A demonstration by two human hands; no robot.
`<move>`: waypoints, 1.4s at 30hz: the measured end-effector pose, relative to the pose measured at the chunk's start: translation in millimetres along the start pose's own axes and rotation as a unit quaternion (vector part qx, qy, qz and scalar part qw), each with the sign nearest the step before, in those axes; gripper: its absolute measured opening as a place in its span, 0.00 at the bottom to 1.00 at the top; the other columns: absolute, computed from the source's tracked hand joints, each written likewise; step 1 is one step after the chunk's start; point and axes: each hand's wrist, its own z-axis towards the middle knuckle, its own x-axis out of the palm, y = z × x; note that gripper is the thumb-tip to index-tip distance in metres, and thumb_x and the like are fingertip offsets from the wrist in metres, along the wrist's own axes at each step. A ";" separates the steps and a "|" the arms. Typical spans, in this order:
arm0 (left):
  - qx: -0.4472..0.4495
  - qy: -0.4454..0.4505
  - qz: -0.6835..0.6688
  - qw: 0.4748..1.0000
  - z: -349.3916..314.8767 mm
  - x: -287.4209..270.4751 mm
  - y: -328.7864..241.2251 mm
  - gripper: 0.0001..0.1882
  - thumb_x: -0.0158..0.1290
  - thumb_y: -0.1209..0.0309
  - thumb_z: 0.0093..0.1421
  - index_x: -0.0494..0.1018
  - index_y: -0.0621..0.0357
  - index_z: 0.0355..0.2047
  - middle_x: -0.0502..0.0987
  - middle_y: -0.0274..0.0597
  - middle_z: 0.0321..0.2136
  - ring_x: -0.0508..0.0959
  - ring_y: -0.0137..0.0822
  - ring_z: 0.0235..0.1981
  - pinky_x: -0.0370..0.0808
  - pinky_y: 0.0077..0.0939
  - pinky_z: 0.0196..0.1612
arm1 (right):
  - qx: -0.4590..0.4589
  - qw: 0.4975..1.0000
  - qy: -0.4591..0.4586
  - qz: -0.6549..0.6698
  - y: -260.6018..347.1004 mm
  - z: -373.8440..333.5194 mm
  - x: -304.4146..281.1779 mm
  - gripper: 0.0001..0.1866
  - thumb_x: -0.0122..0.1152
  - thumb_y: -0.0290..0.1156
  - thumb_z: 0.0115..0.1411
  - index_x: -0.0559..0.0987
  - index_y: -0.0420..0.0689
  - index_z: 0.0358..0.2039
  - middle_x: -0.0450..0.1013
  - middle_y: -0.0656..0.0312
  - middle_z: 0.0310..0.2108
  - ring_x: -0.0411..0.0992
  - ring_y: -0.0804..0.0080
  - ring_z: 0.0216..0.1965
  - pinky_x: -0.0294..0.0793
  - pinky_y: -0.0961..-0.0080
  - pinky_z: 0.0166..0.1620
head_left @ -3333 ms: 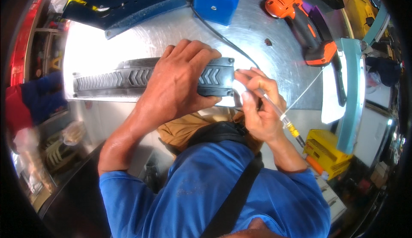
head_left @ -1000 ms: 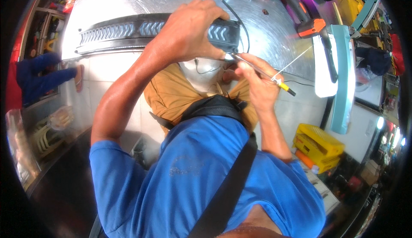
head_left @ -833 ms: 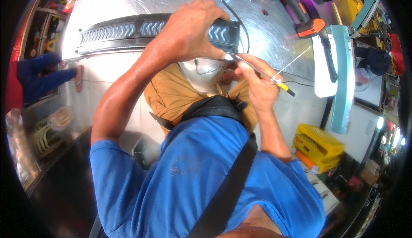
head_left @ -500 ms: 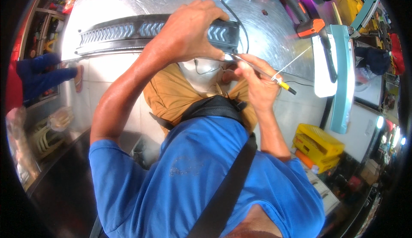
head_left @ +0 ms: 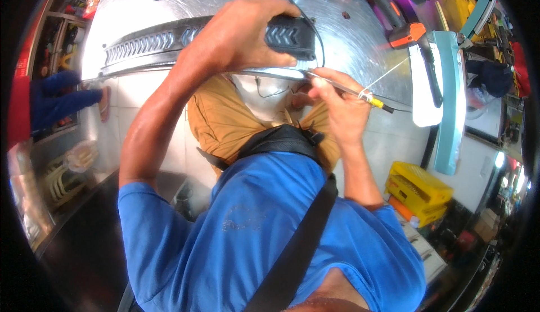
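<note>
A long, curved black strip (head_left: 140, 46) with silvery chevron shapes along it lies across the near edge of the table. My left hand (head_left: 239, 36) arches over its right part, thumb on the near side and fingers on the far side, gripping it. Between the thumb and fingers of my right hand (head_left: 341, 101) is a slim, pen-like tool (head_left: 375, 102) with a yellow band and a black end. Its thin tip points left at the strip's near right corner. A white string is tied round the tool and runs up to the right.
Beneath the strip is a shiny metal table (head_left: 349, 48). An orange and black cordless drill (head_left: 388, 14) lies at the far right, near a teal curved panel (head_left: 447, 104). A dark cable (head_left: 306, 17) hangs over the strip's right end. Yellow crates (head_left: 419, 191) stand low at right.
My left thumb has shifted away from the tool's tip, further up the strip. My right hand and the tool have moved slightly right, with the tool lying a little flatter.
</note>
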 end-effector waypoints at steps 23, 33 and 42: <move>0.038 -0.076 0.155 0.984 -30.6 19.2 -3.6 0.39 0.73 0.51 0.42 0.76 0.47 0.54 0.76 0.35 0.54 0.69 0.42 0.60 0.61 0.48 0.60 | 0.071 0.993 0.089 -0.005 21.5 17.3 -13.4 0.11 0.66 0.23 0.63 0.82 0.34 0.45 0.80 0.60 0.31 0.79 0.78 0.31 0.80 0.83 0.34; 0.021 -0.010 0.165 0.986 -45.1 1.1 11.0 0.47 0.72 0.44 0.39 0.74 0.46 0.59 0.71 0.40 0.52 0.67 0.45 0.55 0.61 0.49 0.58 | 0.046 0.998 0.033 0.010 24.4 22.1 -14.5 0.12 0.67 0.23 0.62 0.82 0.33 0.46 0.82 0.56 0.35 0.81 0.75 0.35 0.82 0.79 0.39; 0.032 -0.037 0.178 0.983 -43.6 3.2 7.8 0.47 0.68 0.39 0.43 0.72 0.47 0.60 0.72 0.41 0.53 0.68 0.45 0.57 0.61 0.52 0.58 | 0.095 0.989 0.040 0.105 18.7 17.1 17.5 0.11 0.67 0.25 0.62 0.82 0.34 0.44 0.82 0.55 0.33 0.80 0.75 0.30 0.80 0.81 0.35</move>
